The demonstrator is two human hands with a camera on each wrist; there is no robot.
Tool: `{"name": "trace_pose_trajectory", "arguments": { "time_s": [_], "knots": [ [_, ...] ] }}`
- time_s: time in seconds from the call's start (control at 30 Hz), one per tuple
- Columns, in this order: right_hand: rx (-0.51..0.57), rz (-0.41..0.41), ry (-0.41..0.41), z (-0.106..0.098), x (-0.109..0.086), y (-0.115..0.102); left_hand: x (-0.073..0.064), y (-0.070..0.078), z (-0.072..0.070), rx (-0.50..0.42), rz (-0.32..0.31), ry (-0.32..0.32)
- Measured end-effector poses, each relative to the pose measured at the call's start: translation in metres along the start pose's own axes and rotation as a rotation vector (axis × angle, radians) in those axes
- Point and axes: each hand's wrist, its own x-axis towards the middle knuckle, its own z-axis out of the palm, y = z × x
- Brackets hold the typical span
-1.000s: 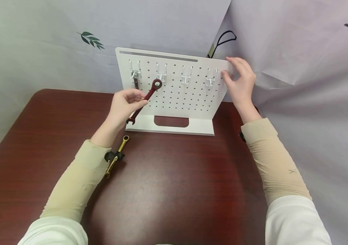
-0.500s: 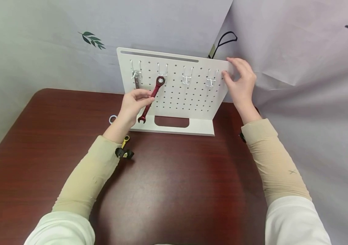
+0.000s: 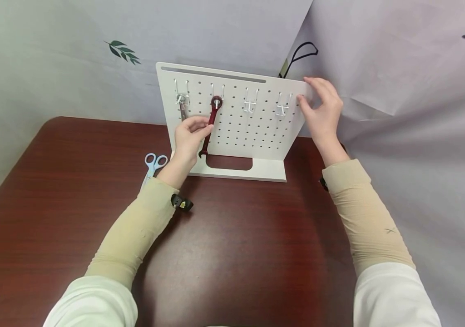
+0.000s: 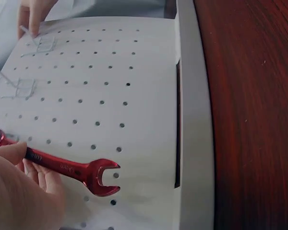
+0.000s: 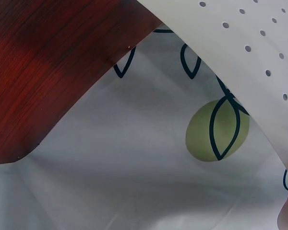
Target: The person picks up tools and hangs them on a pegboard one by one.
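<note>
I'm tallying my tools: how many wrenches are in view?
2: the red wrench, pinched by the left hand, and the silver wrench on the leftmost hook. The left arm may hide more.

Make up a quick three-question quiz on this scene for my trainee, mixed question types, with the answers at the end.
1. Multiple choice: what does the left hand hold?
A. Light blue scissors
B. Red wrench
C. Silver wrench

2. True or false: the right hand rests flat on the tabletop.

3. Count: how many hooks on the pegboard have no wrench at them?

Key:
1. B.
2. False; it holds the pegboard near its upper right corner, as seen in the head view.
3. Two, the third and fourth from the left in the head view.
</note>
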Motion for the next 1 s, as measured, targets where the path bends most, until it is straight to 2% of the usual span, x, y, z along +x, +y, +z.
{"name": "trace_pose_trajectory", "arguments": {
  "time_s": [0.23, 0.63, 0.8, 1.0],
  "knots": [
    [-0.011, -0.018, -0.004, -0.001, 0.0, 0.0, 0.002, -0.002, 0.008, 0.007, 0.034, 0.02],
    [0.0, -0.004, 0.001, 0.0, -0.001, 0.002, 0.002, -0.004, 0.006, 0.068, 0.061, 0.018],
    [-0.006, -0.023, -0.011, 0.0, -0.002, 0.001, 0.001, -0.003, 0.0, 0.125, 0.077, -0.008],
    [0.002, -0.027, -0.009, -0.001, -0.001, 0.0, -0.002, 0.0, -0.017, 0.168, 0.106, -0.049]
  ]
}}
